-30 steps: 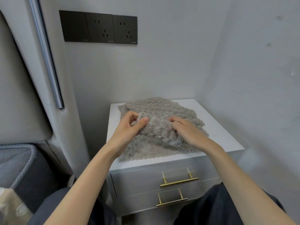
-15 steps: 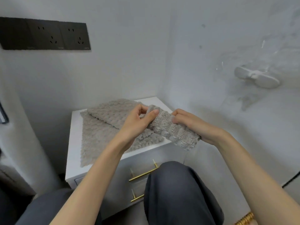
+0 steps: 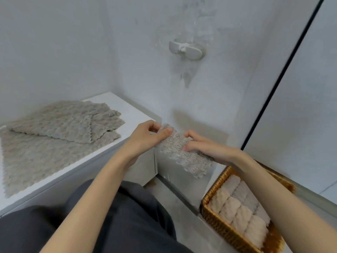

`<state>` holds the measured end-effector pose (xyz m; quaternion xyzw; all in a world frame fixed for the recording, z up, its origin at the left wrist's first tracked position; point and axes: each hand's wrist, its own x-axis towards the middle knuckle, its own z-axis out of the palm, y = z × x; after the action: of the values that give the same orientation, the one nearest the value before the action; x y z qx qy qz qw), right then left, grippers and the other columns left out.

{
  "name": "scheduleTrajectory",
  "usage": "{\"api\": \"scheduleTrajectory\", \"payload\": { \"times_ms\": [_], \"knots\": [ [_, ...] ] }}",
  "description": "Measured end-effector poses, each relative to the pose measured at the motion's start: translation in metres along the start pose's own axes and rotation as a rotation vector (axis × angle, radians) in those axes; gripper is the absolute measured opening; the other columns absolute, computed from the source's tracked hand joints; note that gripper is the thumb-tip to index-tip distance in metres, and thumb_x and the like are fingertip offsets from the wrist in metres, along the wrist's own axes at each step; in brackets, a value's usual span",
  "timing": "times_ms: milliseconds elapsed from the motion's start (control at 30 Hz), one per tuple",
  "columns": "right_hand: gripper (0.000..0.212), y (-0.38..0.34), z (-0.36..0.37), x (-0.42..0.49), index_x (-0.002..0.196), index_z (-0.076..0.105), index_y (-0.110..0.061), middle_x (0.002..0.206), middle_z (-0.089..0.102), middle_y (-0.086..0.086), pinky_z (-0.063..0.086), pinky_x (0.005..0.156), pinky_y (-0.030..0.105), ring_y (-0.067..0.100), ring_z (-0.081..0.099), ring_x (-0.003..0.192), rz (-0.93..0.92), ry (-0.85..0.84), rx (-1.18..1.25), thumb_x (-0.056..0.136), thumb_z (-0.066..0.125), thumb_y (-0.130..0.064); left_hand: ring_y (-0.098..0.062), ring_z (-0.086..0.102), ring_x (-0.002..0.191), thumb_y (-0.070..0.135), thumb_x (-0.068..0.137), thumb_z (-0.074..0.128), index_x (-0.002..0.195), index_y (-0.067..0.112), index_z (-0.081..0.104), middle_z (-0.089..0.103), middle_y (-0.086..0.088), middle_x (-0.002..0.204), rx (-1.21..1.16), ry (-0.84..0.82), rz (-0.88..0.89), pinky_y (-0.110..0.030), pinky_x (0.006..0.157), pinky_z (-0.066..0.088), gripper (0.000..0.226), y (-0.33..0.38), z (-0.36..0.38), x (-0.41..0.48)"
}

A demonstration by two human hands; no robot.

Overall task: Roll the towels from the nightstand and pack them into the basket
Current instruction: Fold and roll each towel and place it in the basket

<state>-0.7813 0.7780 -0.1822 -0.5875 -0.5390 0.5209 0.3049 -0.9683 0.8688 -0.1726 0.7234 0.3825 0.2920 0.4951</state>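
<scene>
Since half a second ago my view has swung right. The wall sockets are gone from it, and the wicker basket (image 3: 224,229) now shows at the lower right. The rolled towel (image 3: 184,156) has also travelled: it was over the front of the nightstand (image 3: 131,114), and now it hangs in the air just past the nightstand's right corner, between that corner and the basket.

The nightstand's right edge sits just beside my left hand (image 3: 145,137). The side wall, with its white hook (image 3: 185,50), stands behind the roll. Below the roll there is a low grey ledge (image 3: 178,179) along the wall, then the basket's near rim. The basket already holds rows of rolled towels (image 3: 237,207), packed side by side. I can't tell how much free space is left in it, as my right forearm hides its far side. My dark-trousered knee (image 3: 127,216) fills the lower middle.

Both hands have the roll. The left hand pinches its left end, with the thumb on the near side and the fingers curled behind. The right hand (image 3: 202,145) wraps its curled fingers over the middle, with the thumb pressed to the near face. The towel's scalloped loose edge droops below the right hand.

Two flat towels (image 3: 54,139) remain spread on the nightstand, the upper one folded across the lower.
</scene>
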Motion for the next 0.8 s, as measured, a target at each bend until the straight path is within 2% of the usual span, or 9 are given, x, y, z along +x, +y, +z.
{"api": "scheduleTrajectory", "payload": {
  "times_ms": [167,267,333,400,467,600,700,733,800],
  "knots": [
    [0.033,0.049,-0.016,-0.043,0.104,0.047,-0.020,0.094,0.053,-0.001,0.043,0.067,0.020,0.004,0.056,0.080,0.056,0.057,0.010,0.077,0.059,-0.035,0.006,0.059,0.075,0.045,0.079,0.071,0.094,0.018,0.067,0.067,0.010,0.091,0.093,-0.173,-0.007,-0.013,0.064,0.042,0.031,-0.001,0.049,-0.008],
    [0.036,0.089,-0.027,-0.068,0.099,0.049,-0.025,0.092,0.052,-0.008,0.040,0.073,0.024,0.002,0.050,0.080,0.122,0.084,0.003,0.070,0.059,-0.043,-0.006,0.063,0.085,0.037,0.081,0.072,0.095,0.018,0.067,0.068,0.005,0.094,0.114,-0.251,-0.016,-0.025,0.079,0.052,0.024,-0.007,0.081,-0.012],
    [0.031,0.119,-0.033,-0.081,0.091,0.047,-0.028,0.082,0.047,-0.015,0.033,0.072,0.028,-0.001,0.044,0.071,0.167,0.106,0.002,0.067,0.058,-0.045,-0.010,0.065,0.088,0.032,0.085,0.068,0.096,0.019,0.066,0.067,0.005,0.095,0.163,-0.297,-0.010,-0.031,0.084,0.053,0.017,-0.011,0.099,-0.014],
    [0.036,0.150,-0.039,-0.094,0.089,0.046,-0.023,0.081,0.043,-0.010,0.030,0.069,0.026,-0.003,0.041,0.067,0.223,0.170,0.031,0.063,0.058,-0.045,-0.009,0.064,0.087,0.030,0.089,0.063,0.097,0.020,0.064,0.066,0.006,0.095,0.236,-0.343,0.010,-0.023,0.076,0.051,0.013,-0.017,0.118,-0.013],
    [0.048,0.183,-0.042,-0.103,0.094,0.046,-0.013,0.092,0.043,0.004,0.032,0.070,0.026,0.004,0.043,0.077,0.281,0.266,0.084,0.061,0.059,-0.046,-0.007,0.061,0.087,0.029,0.092,0.058,0.099,0.020,0.063,0.064,0.006,0.095,0.288,-0.383,0.017,-0.015,0.068,0.044,0.013,-0.024,0.136,-0.011],
    [0.046,0.247,-0.053,-0.109,0.111,0.054,-0.013,0.115,0.059,0.008,0.049,0.093,0.043,0.027,0.058,0.107,0.439,0.506,0.421,0.070,0.060,-0.035,-0.002,0.055,0.085,0.029,0.094,0.054,0.106,0.017,0.063,0.060,0.007,0.098,0.347,-0.478,0.001,-0.012,0.067,0.039,0.018,-0.044,0.170,-0.008],
    [0.032,0.282,-0.060,-0.099,0.118,0.059,-0.013,0.105,0.072,0.013,0.058,0.074,0.040,0.026,0.069,0.093,0.432,0.683,0.841,0.088,0.051,-0.019,-0.004,0.054,0.092,0.028,0.094,0.053,0.104,0.019,0.062,0.060,0.007,0.101,0.388,-0.527,-0.007,-0.017,0.076,0.040,0.016,-0.061,0.191,-0.005],
    [0.032,0.294,-0.064,-0.093,0.122,0.057,-0.011,0.107,0.071,0.014,0.057,0.074,0.040,0.027,0.069,0.095,0.421,0.743,0.950,0.091,0.049,-0.017,-0.004,0.054,0.095,0.027,0.094,0.053,0.102,0.021,0.061,0.060,0.009,0.101,0.397,-0.540,-0.019,-0.019,0.080,0.040,0.013,-0.068,0.197,-0.003],
    [0.038,0.314,-0.069,-0.078,0.133,0.049,-0.007,0.123,0.063,0.017,0.051,0.089,0.044,0.030,0.061,0.111,0.387,0.831,1.133,0.096,0.047,-0.017,-0.005,0.054,0.098,0.027,0.094,0.052,0.100,0.025,0.060,0.059,0.011,0.100,0.422,-0.558,-0.042,-0.020,0.082,0.040,0.010,-0.081,0.204,-0.002]
  ]
}}
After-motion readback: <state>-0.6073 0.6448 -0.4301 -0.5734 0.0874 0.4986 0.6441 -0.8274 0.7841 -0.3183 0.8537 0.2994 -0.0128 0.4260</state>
